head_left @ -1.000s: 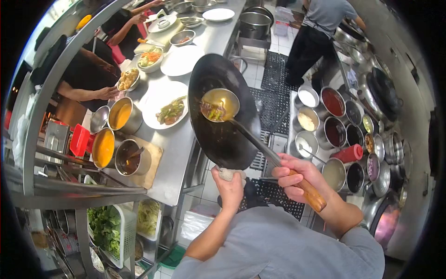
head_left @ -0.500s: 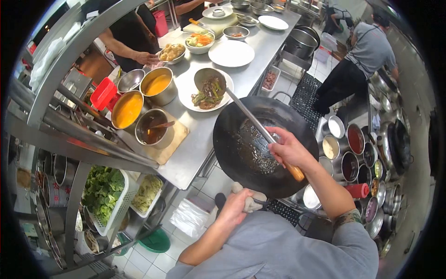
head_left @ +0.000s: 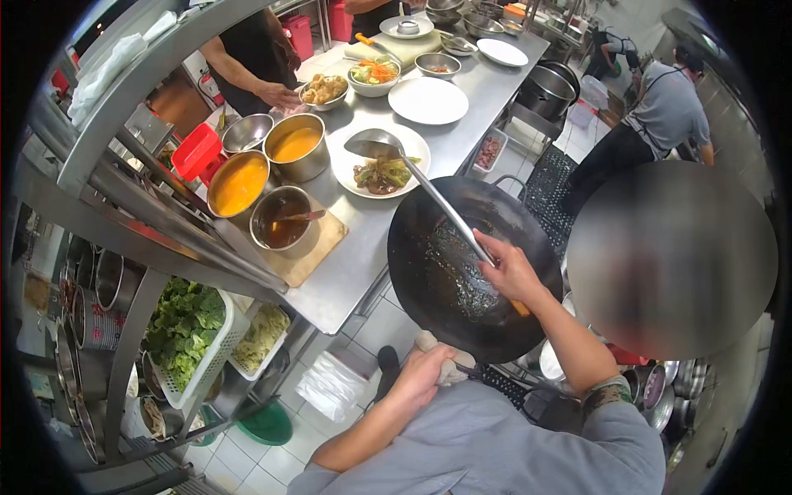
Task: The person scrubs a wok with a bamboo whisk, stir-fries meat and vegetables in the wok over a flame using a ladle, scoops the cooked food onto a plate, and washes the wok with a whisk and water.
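With its fingers wrapped around the metal handle, my right hand (head_left: pixel 513 271) holds a long ladle (head_left: pixel 450 213) that has a wooden end. The ladle's bowl (head_left: pixel 376 143) is tilted above a white plate (head_left: pixel 412 139), where a small heap of dark-sauced greens and brown pieces (head_left: pixel 384 176) lies. My left hand (head_left: pixel 422 378) is closed on a folded cloth (head_left: pixel 450 368) around the wok's handle, which is mostly hidden. The dark wok (head_left: pixel 421 272) hangs off the counter edge, wet and shiny inside with a little sauce residue.
Pots of orange liquid (head_left: pixel 297 145) and dark sauce (head_left: pixel 276 216) stand on the steel counter (head_left: pixel 338 285). Beyond are another white plate (head_left: pixel 427 101) and several bowls. A co-worker's hand (head_left: pixel 280 96) touches a bowl of fried pieces (head_left: pixel 324 88). A blurred patch covers the right side.
The ladle's bowl has turned over and lifted slightly, and the greens it held now lie on the plate. The whole view has shifted a little.
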`<state>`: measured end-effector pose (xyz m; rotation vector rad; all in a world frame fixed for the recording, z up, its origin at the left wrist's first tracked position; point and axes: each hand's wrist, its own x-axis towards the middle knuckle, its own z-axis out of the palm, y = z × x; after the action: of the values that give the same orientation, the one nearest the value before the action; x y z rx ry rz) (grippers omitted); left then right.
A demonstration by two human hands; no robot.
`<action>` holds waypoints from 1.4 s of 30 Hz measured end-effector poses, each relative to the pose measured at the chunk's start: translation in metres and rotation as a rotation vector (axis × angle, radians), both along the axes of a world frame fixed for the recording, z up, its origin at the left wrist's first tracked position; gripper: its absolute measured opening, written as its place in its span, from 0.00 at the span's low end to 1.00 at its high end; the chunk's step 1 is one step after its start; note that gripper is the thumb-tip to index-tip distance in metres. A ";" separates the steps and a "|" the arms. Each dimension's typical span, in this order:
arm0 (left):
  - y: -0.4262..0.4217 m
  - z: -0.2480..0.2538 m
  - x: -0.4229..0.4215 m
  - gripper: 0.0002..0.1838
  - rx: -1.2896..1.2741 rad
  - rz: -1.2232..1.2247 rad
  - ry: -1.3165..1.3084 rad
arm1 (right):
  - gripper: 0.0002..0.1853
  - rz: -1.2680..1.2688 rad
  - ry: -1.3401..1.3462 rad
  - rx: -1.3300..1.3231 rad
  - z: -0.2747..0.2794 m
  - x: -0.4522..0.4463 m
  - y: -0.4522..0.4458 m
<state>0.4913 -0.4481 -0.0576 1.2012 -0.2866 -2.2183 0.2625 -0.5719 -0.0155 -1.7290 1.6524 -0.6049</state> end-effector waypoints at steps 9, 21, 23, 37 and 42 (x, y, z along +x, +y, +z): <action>-0.004 0.027 0.018 0.15 -0.147 0.002 0.007 | 0.35 0.005 -0.092 -0.225 -0.039 0.016 0.032; -0.017 0.039 0.047 0.10 -0.032 0.069 0.098 | 0.36 -0.179 -1.907 0.403 -0.005 0.037 0.076; -0.014 0.056 0.042 0.11 -0.054 0.074 0.076 | 0.34 -0.007 -2.247 0.334 0.000 0.037 0.109; 0.171 0.093 -0.150 0.21 -1.031 -0.355 -0.044 | 0.37 -0.773 -1.527 -0.340 0.061 -0.039 0.527; 0.252 0.137 -0.258 0.08 -0.290 -0.923 0.535 | 0.37 -1.028 -1.292 -0.628 0.079 -0.061 0.683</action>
<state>0.2329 -0.1956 0.0791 0.2697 -1.0500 -2.9986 0.2018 0.1108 0.0632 -0.2569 1.2002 -2.2593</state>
